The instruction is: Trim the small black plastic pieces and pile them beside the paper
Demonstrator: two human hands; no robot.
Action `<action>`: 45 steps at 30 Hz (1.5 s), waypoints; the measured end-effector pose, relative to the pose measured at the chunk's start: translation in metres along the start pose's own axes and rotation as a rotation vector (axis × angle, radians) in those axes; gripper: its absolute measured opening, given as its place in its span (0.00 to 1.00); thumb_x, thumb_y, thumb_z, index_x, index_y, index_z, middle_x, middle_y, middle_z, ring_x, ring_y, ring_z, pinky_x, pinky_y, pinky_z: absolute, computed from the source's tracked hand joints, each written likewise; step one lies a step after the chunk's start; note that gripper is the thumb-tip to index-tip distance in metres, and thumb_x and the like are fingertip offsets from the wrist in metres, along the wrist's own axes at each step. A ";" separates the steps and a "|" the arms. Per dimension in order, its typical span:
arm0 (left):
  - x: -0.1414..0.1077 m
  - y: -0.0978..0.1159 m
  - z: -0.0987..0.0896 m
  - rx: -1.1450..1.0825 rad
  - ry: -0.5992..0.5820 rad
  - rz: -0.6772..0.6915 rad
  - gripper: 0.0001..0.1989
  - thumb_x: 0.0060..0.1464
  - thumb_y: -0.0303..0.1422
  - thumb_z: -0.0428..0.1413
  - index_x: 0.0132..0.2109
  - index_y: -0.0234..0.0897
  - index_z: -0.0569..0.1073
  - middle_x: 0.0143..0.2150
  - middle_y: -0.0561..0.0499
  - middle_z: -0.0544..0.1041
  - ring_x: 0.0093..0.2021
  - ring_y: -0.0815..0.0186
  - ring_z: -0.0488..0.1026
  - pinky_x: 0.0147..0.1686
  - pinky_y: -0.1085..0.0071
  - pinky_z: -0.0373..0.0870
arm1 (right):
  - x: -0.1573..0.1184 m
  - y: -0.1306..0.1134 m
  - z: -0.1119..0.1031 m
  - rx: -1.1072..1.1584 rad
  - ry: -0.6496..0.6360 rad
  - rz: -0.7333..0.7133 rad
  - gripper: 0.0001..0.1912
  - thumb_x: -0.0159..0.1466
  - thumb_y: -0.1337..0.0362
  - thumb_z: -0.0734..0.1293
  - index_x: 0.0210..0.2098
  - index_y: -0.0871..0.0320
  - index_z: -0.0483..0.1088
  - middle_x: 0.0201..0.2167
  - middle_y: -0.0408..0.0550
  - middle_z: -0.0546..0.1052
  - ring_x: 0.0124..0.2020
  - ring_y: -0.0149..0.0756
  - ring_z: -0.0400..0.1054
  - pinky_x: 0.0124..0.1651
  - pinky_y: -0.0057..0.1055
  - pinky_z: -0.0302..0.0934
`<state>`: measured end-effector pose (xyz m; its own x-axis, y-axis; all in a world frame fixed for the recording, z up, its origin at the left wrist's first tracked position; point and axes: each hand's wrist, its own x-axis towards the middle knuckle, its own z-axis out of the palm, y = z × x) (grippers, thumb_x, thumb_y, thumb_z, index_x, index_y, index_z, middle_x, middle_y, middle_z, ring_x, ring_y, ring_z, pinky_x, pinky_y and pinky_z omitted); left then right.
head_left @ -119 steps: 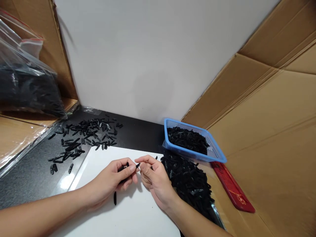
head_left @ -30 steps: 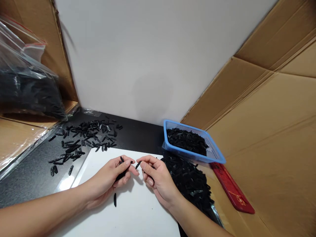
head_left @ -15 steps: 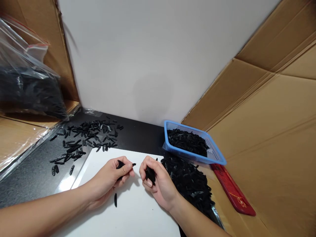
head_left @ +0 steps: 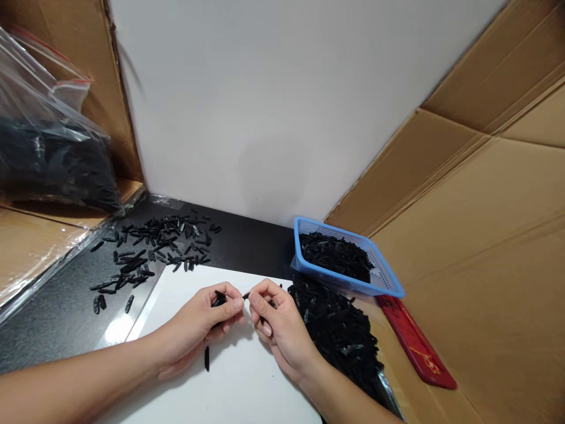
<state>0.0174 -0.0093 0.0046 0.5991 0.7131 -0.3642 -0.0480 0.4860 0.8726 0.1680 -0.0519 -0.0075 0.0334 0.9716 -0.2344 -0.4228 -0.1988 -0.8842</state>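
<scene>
Over a white board (head_left: 212,394), my left hand (head_left: 209,312) is closed around several small black pieces (head_left: 218,299), with thumb and index finger pinched. Close beside it, my right hand (head_left: 282,321) is closed too, and dark pieces show between its fingers. A tiny black piece (head_left: 246,296) spans the gap between the two pinched fingertips. One long black piece (head_left: 207,358) lies on the board below my left hand. A large heap of black pieces (head_left: 339,335) is to the right of my right hand.
A blue basket (head_left: 348,280) holding black pieces stands behind the heap. Many loose pieces (head_left: 163,235) are scattered on the dark table at left. A clear bag (head_left: 53,159) of dark material sits far left. A red object (head_left: 417,347) lies at right, by cardboard (head_left: 489,247).
My right hand's thumb and fingers have closed into a pinch at the small piece held out by my left hand. The fingertips are nearer together, and the pieces in my right palm are more covered.
</scene>
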 end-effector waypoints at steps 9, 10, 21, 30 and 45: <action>-0.003 0.000 0.006 -0.039 -0.026 -0.094 0.13 0.57 0.41 0.54 0.34 0.34 0.72 0.29 0.52 0.71 0.25 0.74 0.58 0.25 0.78 0.51 | 0.001 -0.006 -0.005 0.124 -0.042 0.036 0.10 0.53 0.63 0.74 0.31 0.60 0.70 0.16 0.37 0.67 0.13 0.17 0.45 0.14 0.17 0.35; -0.003 -0.001 0.005 -0.014 -0.040 -0.092 0.15 0.57 0.43 0.54 0.33 0.33 0.72 0.28 0.52 0.71 0.24 0.74 0.57 0.23 0.77 0.49 | 0.001 -0.006 -0.005 0.130 -0.049 0.033 0.10 0.53 0.63 0.73 0.31 0.60 0.70 0.16 0.37 0.68 0.13 0.17 0.45 0.14 0.17 0.35; -0.002 0.001 0.001 0.056 -0.137 -0.058 0.21 0.56 0.48 0.52 0.30 0.33 0.72 0.18 0.57 0.61 0.20 0.73 0.47 0.21 0.72 0.37 | -0.001 -0.008 -0.006 0.112 -0.051 0.050 0.10 0.55 0.60 0.70 0.27 0.59 0.67 0.16 0.38 0.67 0.14 0.20 0.46 0.16 0.19 0.34; 0.002 -0.008 0.000 0.139 -0.209 -0.009 0.19 0.57 0.47 0.53 0.30 0.33 0.72 0.21 0.54 0.69 0.17 0.75 0.51 0.19 0.74 0.42 | 0.000 -0.002 0.000 -0.063 -0.061 0.018 0.16 0.54 0.55 0.73 0.26 0.60 0.67 0.15 0.39 0.69 0.13 0.20 0.47 0.16 0.21 0.36; -0.004 -0.005 0.001 0.079 -0.198 -0.035 0.13 0.57 0.42 0.54 0.34 0.35 0.71 0.22 0.57 0.63 0.22 0.72 0.51 0.22 0.72 0.42 | 0.003 -0.012 -0.007 0.130 0.025 0.082 0.16 0.47 0.59 0.78 0.30 0.61 0.74 0.15 0.37 0.65 0.14 0.18 0.45 0.15 0.18 0.33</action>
<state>0.0165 -0.0150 0.0020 0.7449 0.5795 -0.3304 0.0337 0.4620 0.8863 0.1798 -0.0479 -0.0007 0.0160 0.9488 -0.3156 -0.5387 -0.2577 -0.8021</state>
